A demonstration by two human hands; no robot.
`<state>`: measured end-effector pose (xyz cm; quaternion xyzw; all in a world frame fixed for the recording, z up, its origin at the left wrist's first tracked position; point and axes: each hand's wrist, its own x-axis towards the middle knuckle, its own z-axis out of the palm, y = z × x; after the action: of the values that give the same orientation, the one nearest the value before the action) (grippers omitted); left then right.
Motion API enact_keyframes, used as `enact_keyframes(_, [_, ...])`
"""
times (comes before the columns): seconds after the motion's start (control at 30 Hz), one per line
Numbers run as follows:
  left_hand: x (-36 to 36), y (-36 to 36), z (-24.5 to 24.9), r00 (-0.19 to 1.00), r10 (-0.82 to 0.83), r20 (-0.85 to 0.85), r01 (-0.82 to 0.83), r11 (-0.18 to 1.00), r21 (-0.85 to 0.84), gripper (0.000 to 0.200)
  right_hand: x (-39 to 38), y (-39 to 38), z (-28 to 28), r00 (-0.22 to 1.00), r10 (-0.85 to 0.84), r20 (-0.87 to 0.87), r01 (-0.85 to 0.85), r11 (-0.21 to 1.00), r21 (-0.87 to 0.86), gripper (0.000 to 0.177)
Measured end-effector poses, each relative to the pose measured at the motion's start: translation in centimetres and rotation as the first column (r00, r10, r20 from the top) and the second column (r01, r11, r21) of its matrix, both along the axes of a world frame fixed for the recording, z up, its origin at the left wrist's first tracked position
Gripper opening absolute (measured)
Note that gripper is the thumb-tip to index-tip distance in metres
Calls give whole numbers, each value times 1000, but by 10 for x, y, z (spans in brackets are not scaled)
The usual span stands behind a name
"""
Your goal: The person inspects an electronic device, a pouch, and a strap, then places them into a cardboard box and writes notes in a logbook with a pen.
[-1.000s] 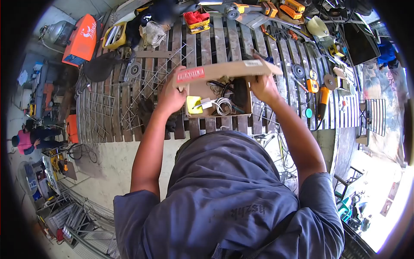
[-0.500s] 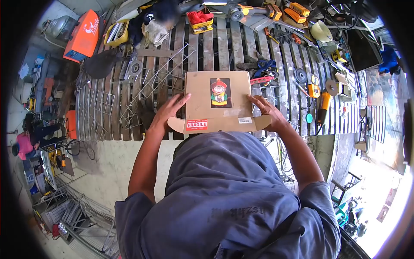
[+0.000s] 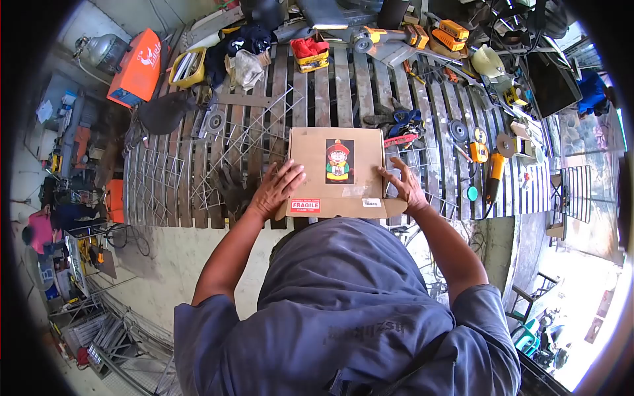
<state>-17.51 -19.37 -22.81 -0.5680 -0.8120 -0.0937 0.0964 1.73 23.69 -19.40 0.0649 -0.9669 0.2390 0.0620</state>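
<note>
A brown cardboard box [image 3: 307,158] lies on the slatted bench in front of my body. On its lid is a dark picture sticker [image 3: 339,162] of a cartoon figure in a red hat. Along the near side runs the front flap [image 3: 340,208], with a red and white FRAGILE label [image 3: 306,205] and a small barcode label [image 3: 372,202]. My left hand [image 3: 277,188] rests over the box's left edge, fingers stretched onto the lid. At the right edge is my right hand [image 3: 404,187], fingers apart and touching the box's side. Neither hand is closed.
Wire mesh [image 3: 254,125] and a dark glove [image 3: 232,189] lie left of the box. Angle grinders [image 3: 496,173] stand at the right, with another grinder [image 3: 389,37] at the back. A yellow container with red cloth [image 3: 309,51] sits behind the box.
My left hand has moved from beside the box onto its lid. The front flap's side ends stick out less than before. The whole view has shifted slightly.
</note>
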Motion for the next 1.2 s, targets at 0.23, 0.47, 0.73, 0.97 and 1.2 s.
enact_keyframes(0.23, [-19, 1, 69, 977, -58, 206, 39, 994, 98, 69, -11, -1, 15, 990, 126, -59, -135, 974, -181, 86])
enact_keyframes(0.47, [-26, 20, 159, 766, -30, 642, -142, 966, 215, 79, -40, 3, 108, 957, -200, 212, 286, 781, -555, 55])
enact_keyframes(0.73, [-21, 31, 151, 802, -5, 597, -214, 931, 295, 69, -47, -12, 130, 983, -160, 88, 183, 859, -478, 86])
enact_keyframes(0.97, [-13, 45, 153, 856, -39, 515, -106, 963, 249, 60, -46, -28, 114, 992, -123, 32, 125, 904, -410, 111])
enact_keyframes(1.2, [-13, 47, 153, 832, -55, 552, -123, 952, 281, 51, -48, -18, 129, 993, 5, 120, 80, 719, -690, 101])
